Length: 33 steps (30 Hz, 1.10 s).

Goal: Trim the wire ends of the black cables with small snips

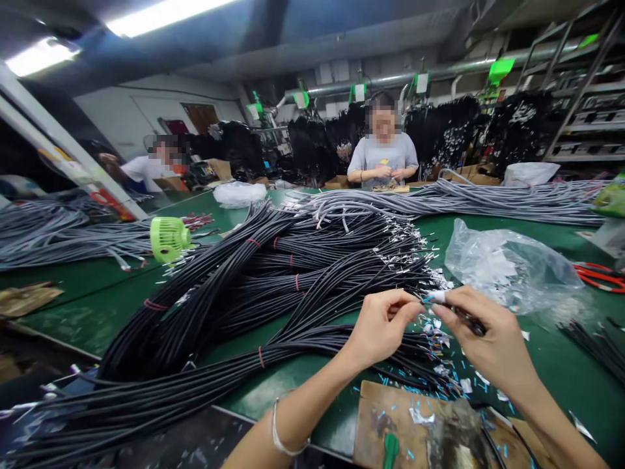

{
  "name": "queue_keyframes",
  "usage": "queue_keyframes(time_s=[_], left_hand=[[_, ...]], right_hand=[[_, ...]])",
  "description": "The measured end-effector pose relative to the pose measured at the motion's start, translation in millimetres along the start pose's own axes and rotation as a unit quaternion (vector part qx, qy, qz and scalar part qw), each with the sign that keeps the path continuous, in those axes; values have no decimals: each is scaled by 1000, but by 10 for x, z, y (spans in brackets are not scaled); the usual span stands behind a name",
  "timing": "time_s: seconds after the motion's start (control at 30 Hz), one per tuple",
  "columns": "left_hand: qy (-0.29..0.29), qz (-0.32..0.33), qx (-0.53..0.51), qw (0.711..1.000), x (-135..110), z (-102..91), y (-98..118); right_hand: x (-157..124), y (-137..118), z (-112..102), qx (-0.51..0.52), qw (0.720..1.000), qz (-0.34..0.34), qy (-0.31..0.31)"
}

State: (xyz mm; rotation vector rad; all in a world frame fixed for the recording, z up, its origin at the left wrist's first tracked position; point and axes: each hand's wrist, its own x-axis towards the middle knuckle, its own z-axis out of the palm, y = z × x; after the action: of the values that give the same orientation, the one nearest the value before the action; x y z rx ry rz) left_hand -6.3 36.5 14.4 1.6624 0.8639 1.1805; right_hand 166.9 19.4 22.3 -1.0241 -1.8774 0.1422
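Observation:
My left hand (381, 326) and my right hand (488, 339) meet above the green table (88, 306), fingers pinched together. Between the fingertips is the end of a black cable with a small white label (436, 297). My right hand also grips a dark thin tool or cable piece (469, 321). Just below and left of the hands lie bundles of black cables (273, 286) tied with red bands, their labelled ends fanned toward my hands. Small blue and white scraps (442, 374) litter the table under the hands.
A clear plastic bag (508, 264) lies right of the hands, red-handled cutters (600, 275) beyond it. Grey cable bundles (488, 198) cross the far side. A green fan (168, 238) stands at left. A wooden board (390, 417) lies near me. A seated person (383, 159) works opposite, another (151, 168) at left.

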Motion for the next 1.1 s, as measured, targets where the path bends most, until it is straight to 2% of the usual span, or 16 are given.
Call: queue_keyframes(time_s=[0.1,0.2,0.47,0.57,0.63,0.67,0.7,0.73,0.8,0.83,0.9,0.97,1.0,1.1], left_hand=[[10,13,42,999,-19,22,10],[45,33,87,995,-39,32,21],[113,119,177,970,-84,33,93],[87,58,141,985,-61,30,78],[39,-9,71,997,-34,10,68],[17,-26,35,999,-20,-7,69],[3,-23,11,1000,-9,-28,73],[-1,2,5,1000,-1,-52,80],[14,95,54,994,4,-101,99],[24,149,97,984,1,-124,107],[39,241,180,953,-10,-160,112],[50,304,234,922,-20,-183,107],[55,326,251,910,-23,-189,103],[73,358,291,884,-28,-190,93]], right_hand=[[-13,-47,39,31,999,-11,11],[-25,-43,42,23,999,-10,20],[-60,-84,39,16,1000,-11,10],[-82,-74,84,33,999,33,16],[-96,-61,114,98,989,112,3],[-101,-56,128,158,973,169,-14],[-105,-54,143,232,944,230,-39],[-106,-54,159,310,904,286,-63],[-100,-60,190,433,818,368,-94],[-95,-66,205,466,787,392,-97],[-85,-76,229,489,762,415,-88],[-85,-83,241,481,772,408,-82],[-89,-86,242,466,789,392,-83],[-107,-100,228,354,880,308,-82]])
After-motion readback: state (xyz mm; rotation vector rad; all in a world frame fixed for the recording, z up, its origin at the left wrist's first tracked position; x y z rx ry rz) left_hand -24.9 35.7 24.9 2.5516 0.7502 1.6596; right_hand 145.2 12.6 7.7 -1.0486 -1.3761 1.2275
